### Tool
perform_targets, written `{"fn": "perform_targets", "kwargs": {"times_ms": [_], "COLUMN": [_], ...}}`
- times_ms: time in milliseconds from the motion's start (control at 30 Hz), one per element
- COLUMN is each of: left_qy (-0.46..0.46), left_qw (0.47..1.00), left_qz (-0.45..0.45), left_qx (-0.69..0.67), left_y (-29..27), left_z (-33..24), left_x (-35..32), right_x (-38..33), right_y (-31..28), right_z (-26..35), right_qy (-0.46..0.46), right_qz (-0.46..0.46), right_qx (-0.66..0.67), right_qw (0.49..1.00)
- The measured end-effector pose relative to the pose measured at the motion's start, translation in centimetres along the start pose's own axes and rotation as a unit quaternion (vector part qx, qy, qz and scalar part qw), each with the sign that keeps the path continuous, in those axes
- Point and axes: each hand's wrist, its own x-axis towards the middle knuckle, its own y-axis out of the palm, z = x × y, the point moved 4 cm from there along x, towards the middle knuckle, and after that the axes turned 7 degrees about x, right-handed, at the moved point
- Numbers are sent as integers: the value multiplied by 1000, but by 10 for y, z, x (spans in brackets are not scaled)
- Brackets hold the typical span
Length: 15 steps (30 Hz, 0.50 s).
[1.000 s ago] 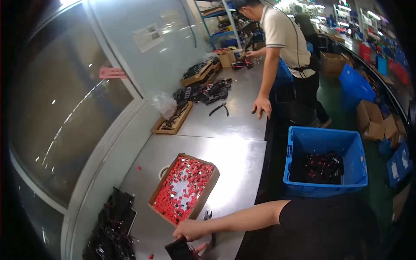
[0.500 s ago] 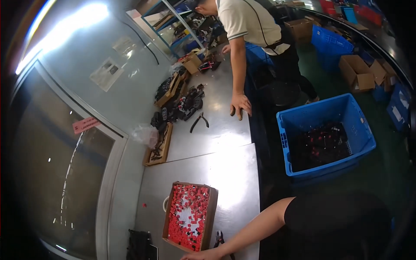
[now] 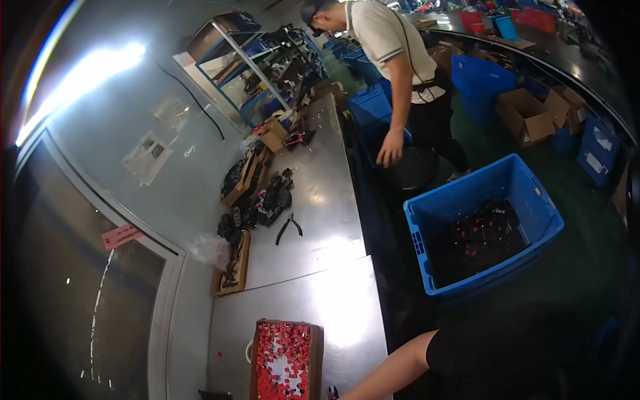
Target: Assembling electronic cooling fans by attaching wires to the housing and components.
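Only my right forearm [image 3: 393,367] shows, coming out of a black sleeve and reaching left over the table's near edge. Its hand lies below the lower edge of the picture, and my left hand is out of sight. Close to my right wrist a small part of a cutting tool [image 3: 332,392] shows on the table. Beside it stands a shallow cardboard box [image 3: 317,353] filled with small red plastic pieces [image 3: 287,340]. A pale ring [image 3: 249,351], perhaps a tape roll, is partly hidden behind the box.
The metal table [image 3: 293,300] also carries black-handled pliers [image 3: 289,229], a pile of black parts [image 3: 270,200] and a narrow cardboard tray [image 3: 233,280]. Right of it, a blue crate [image 3: 417,250] holds dark and red pieces. Another person [image 3: 393,67] stands beyond, near a dark stool [image 3: 417,167].
My view has tilted up, so the box and table sit lower and my right hand has left the picture. The other person has lifted a hand off the table and stands more upright.
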Motion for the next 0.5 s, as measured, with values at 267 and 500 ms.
{"fn": "perform_targets", "kwargs": {"times_ms": [267, 500], "left_qy": [49, 65], "left_qw": [995, 985], "left_qz": [-16, -75], "left_qx": [87, 142], "left_y": [9, 4], "left_z": [-5, 7], "left_x": [42, 31], "right_x": [-27, -27], "right_y": [-79, -78], "right_z": [71, 53], "right_qy": [-27, -58], "right_qz": [73, 49], "right_qx": [131, -3], "right_qw": [988, 997]}}
